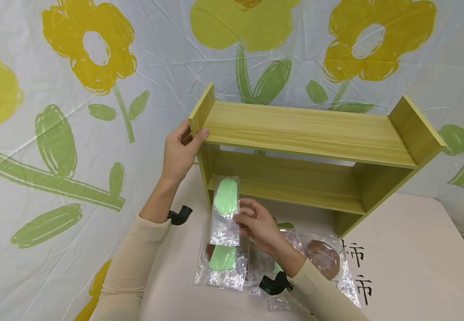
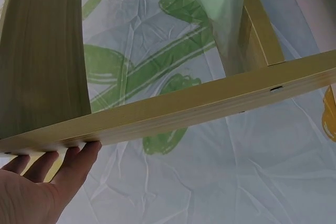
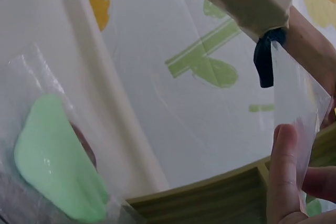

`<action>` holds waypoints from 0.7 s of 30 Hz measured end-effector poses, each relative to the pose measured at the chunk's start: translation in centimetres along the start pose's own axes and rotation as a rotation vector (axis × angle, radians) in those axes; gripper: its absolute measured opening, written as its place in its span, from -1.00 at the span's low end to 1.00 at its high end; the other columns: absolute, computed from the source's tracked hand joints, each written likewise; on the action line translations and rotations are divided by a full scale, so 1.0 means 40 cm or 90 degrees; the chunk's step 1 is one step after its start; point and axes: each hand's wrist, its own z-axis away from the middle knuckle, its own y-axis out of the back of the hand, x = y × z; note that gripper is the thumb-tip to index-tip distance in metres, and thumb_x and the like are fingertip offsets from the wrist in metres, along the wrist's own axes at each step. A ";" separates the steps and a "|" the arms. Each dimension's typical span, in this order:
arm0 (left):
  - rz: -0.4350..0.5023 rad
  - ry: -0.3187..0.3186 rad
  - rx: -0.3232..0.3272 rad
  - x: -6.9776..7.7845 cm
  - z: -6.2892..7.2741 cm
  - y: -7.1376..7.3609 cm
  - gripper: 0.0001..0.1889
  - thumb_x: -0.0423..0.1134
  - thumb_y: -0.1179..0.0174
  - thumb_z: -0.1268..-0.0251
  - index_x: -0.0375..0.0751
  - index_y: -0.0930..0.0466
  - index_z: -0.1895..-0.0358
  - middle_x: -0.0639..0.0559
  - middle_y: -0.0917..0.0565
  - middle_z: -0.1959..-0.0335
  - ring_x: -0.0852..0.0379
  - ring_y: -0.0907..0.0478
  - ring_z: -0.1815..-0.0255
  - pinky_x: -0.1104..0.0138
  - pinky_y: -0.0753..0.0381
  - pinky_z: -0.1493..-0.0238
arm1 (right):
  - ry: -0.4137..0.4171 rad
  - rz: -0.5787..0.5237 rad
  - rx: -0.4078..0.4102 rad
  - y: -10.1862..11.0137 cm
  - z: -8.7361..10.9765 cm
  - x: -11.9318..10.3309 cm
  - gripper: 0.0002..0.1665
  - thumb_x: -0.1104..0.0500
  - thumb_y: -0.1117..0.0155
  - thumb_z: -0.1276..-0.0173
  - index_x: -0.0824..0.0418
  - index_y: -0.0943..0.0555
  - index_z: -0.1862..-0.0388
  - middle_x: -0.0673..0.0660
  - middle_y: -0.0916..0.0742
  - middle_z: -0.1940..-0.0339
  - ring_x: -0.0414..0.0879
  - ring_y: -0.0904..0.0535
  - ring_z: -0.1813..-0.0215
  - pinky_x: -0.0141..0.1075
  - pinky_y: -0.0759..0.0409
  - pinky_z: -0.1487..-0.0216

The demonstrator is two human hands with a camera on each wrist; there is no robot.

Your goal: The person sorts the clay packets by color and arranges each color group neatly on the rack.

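At the left end of a wooden shelf unit (image 1: pixel 296 129), a person's right hand (image 1: pixel 262 225) pinches a clear bag (image 1: pixel 225 234) with a pale green patch (image 1: pixel 226 196) inside, thumb and fingers meeting on the bag's right edge. From that grip the bag extends to the left, its long axis nearly upright in the head view, the green patch in the upper half and crinkled clear film below. It overlaps the left end of the lower board (image 1: pixel 288 178) in that view; whether it touches the wood cannot be told. Of the 2 hands, the right is nearer, in contact with the bag. The left hand (image 1: pixel 180 154), higher and well apart from it, grips the unit's left side panel (image 1: pixel 204 107) near the top, thumb at the front edge, fingers on the outer side. Below the held bag in the head view, a 2nd bag (image 1: pixel 232 281) with a green shape lies on the table (image 1: pixel 408 267); at least 1 more, a bag with a brown round (image 1: pixel 323 259), lies to the right.
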 end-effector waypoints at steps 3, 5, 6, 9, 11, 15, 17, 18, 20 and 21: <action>0.000 -0.001 -0.001 -0.003 0.001 0.000 -0.55 -0.20 -0.30 -0.39 -0.16 -0.57 -0.30 -0.11 -0.65 -0.12 -0.06 -0.61 -0.10 0.10 -0.62 -0.05 | -0.007 -0.031 0.018 -0.008 -0.011 0.003 -0.38 0.47 -0.20 -0.38 0.37 -0.29 -0.39 0.07 -0.69 0.22 -0.17 -0.57 0.38 -0.42 -0.59 0.41; -0.002 -0.001 -0.001 -0.003 0.001 0.000 -0.55 -0.18 -0.30 -0.39 -0.15 -0.58 -0.30 -0.09 -0.66 -0.11 -0.05 -0.61 -0.10 0.11 -0.62 -0.04 | -0.015 -0.058 0.027 -0.013 -0.019 0.006 -0.40 0.46 -0.19 -0.39 0.39 -0.29 -0.37 0.07 -0.69 0.23 -0.17 -0.57 0.37 -0.43 -0.60 0.41; -0.004 0.000 0.000 -0.003 0.002 0.000 -0.55 -0.17 -0.31 -0.39 -0.14 -0.58 -0.30 -0.09 -0.66 -0.11 -0.05 -0.61 -0.10 0.11 -0.62 -0.04 | -0.019 -0.072 0.035 -0.016 -0.022 0.007 -0.41 0.46 -0.19 -0.39 0.40 -0.29 -0.36 0.07 -0.69 0.24 -0.17 -0.57 0.37 -0.44 -0.60 0.41; -0.006 0.001 0.000 -0.001 0.002 0.000 -0.55 -0.15 -0.31 -0.38 -0.14 -0.58 -0.30 -0.08 -0.66 -0.10 -0.05 -0.61 -0.10 0.11 -0.61 -0.04 | -0.033 -0.112 0.051 -0.027 -0.034 0.007 -0.44 0.45 -0.20 -0.40 0.43 -0.30 -0.33 0.10 -0.67 0.24 -0.16 -0.56 0.35 -0.44 -0.61 0.39; -0.005 0.001 0.001 0.000 0.002 -0.001 -0.55 -0.15 -0.31 -0.38 -0.14 -0.58 -0.29 -0.09 -0.66 -0.10 -0.05 -0.61 -0.10 0.11 -0.61 -0.05 | -0.036 -0.135 0.057 -0.034 -0.044 0.007 -0.47 0.44 -0.18 -0.41 0.46 -0.31 -0.32 0.14 -0.64 0.22 -0.16 -0.56 0.34 -0.45 -0.63 0.35; -0.004 -0.002 0.001 -0.001 0.001 -0.002 -0.57 -0.16 -0.30 -0.39 -0.17 -0.59 -0.28 -0.09 -0.67 -0.09 -0.04 -0.62 -0.09 0.13 -0.61 -0.04 | -0.040 -0.173 0.065 -0.045 -0.064 0.006 -0.58 0.43 -0.14 -0.46 0.50 -0.36 -0.24 0.17 -0.60 0.21 -0.18 -0.55 0.37 -0.47 -0.63 0.35; -0.004 -0.004 0.002 -0.003 0.001 -0.002 -0.57 -0.17 -0.29 -0.40 -0.18 -0.59 -0.27 -0.10 -0.67 -0.08 -0.04 -0.62 -0.08 0.14 -0.61 -0.04 | -0.042 -0.187 0.066 -0.049 -0.071 0.005 -0.66 0.43 -0.12 -0.48 0.49 -0.39 -0.18 0.16 -0.60 0.24 -0.20 -0.53 0.41 -0.49 -0.61 0.39; -0.005 -0.005 0.002 -0.003 0.001 -0.002 -0.58 -0.18 -0.29 -0.40 -0.19 -0.59 -0.28 -0.11 -0.67 -0.07 -0.04 -0.62 -0.08 0.15 -0.61 -0.04 | -0.044 -0.193 0.066 -0.051 -0.072 0.005 -0.70 0.42 -0.12 -0.49 0.47 -0.41 -0.14 0.14 -0.60 0.26 -0.21 -0.53 0.42 -0.50 -0.60 0.41; -0.004 -0.005 0.002 -0.004 0.001 -0.002 -0.58 -0.20 -0.29 -0.40 -0.20 -0.59 -0.28 -0.11 -0.67 -0.07 -0.04 -0.62 -0.07 0.15 -0.61 -0.03 | -0.049 -0.202 0.056 -0.053 -0.072 0.005 -0.77 0.41 -0.11 -0.50 0.45 -0.44 -0.08 0.13 -0.61 0.28 -0.21 -0.53 0.43 -0.49 -0.61 0.41; -0.003 -0.005 0.002 -0.004 0.001 -0.002 -0.58 -0.20 -0.29 -0.40 -0.20 -0.59 -0.28 -0.12 -0.67 -0.07 -0.04 -0.62 -0.07 0.15 -0.61 -0.03 | -0.048 -0.201 0.046 -0.054 -0.070 0.006 -0.79 0.41 -0.10 -0.50 0.44 -0.44 -0.06 0.13 -0.61 0.28 -0.20 -0.54 0.42 -0.48 -0.62 0.39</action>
